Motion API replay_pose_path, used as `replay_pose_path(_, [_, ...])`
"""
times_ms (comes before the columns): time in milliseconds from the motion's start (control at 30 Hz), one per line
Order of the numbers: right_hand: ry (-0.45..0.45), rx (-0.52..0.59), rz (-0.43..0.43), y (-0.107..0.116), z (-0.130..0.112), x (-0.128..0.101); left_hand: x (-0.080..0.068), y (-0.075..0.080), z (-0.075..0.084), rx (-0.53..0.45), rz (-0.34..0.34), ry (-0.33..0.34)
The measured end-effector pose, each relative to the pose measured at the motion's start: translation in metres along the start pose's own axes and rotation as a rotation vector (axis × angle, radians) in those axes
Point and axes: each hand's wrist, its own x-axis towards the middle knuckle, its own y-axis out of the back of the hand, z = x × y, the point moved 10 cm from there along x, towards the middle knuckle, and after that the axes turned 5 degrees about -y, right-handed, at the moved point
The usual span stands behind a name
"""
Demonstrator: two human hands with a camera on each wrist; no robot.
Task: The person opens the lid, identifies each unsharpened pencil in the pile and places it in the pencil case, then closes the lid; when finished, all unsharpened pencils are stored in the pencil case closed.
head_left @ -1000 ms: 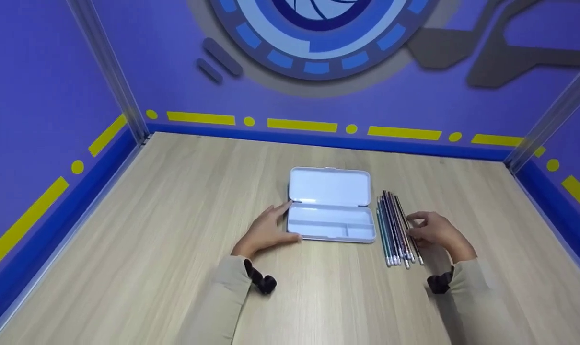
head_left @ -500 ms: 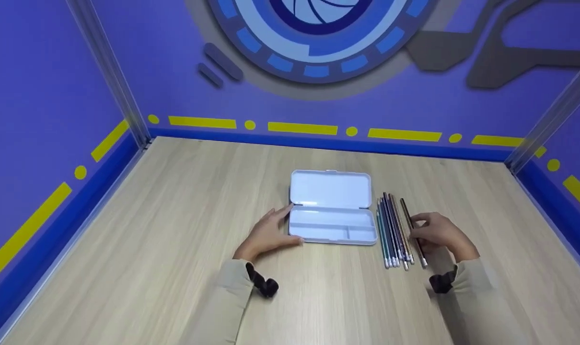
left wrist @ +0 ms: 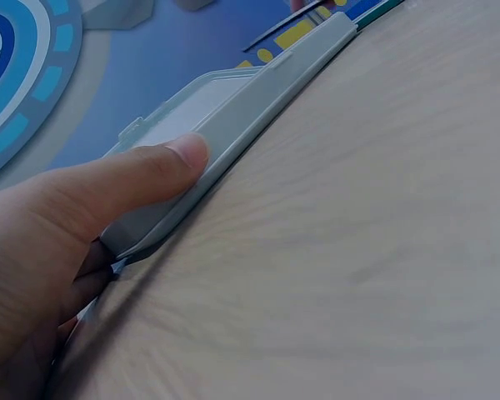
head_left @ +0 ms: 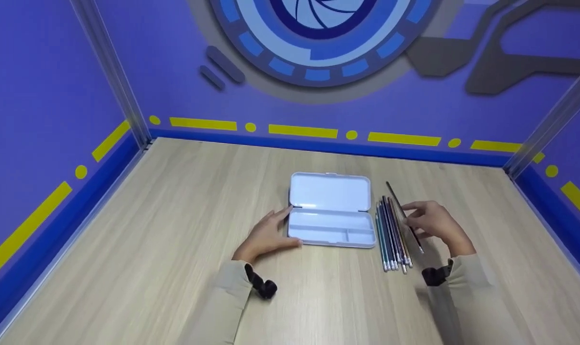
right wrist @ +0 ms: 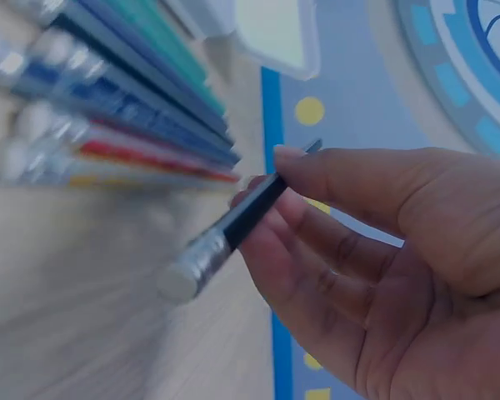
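Observation:
An open white pencil case (head_left: 330, 211) lies on the wooden table (head_left: 151, 230), lid folded back. My left hand (head_left: 270, 231) grips its left end, with the thumb (left wrist: 129, 179) pressed on the case's front edge (left wrist: 233, 133). Right of the case lies a row of several pencils (head_left: 391, 235). My right hand (head_left: 431, 221) pinches one dark pencil (head_left: 404, 216) between thumb and fingers and holds it above the row. In the right wrist view that dark pencil (right wrist: 233, 229) shows its metal-capped end, with the row of pencils (right wrist: 108, 108) on the table behind it.
Blue walls with yellow dashes (head_left: 302, 129) close the table on three sides. Metal corner posts (head_left: 108, 72) stand at the back left and back right. Bare wood lies left of the case and along the front edge.
My right hand has picked one dark pencil out of the row's right side and lifted it off the table, tilted. The left hand has stayed on the case.

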Motion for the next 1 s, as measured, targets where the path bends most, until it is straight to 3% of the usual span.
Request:
replay_pose_path(233, [0.098,-0.033,0.044,-0.002,-0.035,0.003,-0.001,0.0,-0.002,0.004,-0.003,-0.002])
replay_pose_path(567, [0.264,-0.131,0.082,-0.027,-0.081,0.012,0.0,0.001,0.002,0.006,-0.009,-0.024])
replay_pose_path(833, [0.389,-0.151,0.059,-0.052,-0.109,0.018,0.0,0.003,0.003,0.002,-0.001,-0.035])
replay_pose_path(1000, [0.397,-0.176,0.0,-0.07,-0.118,0.02,0.001,0.001,0.004,0.009,0.001,-0.042])
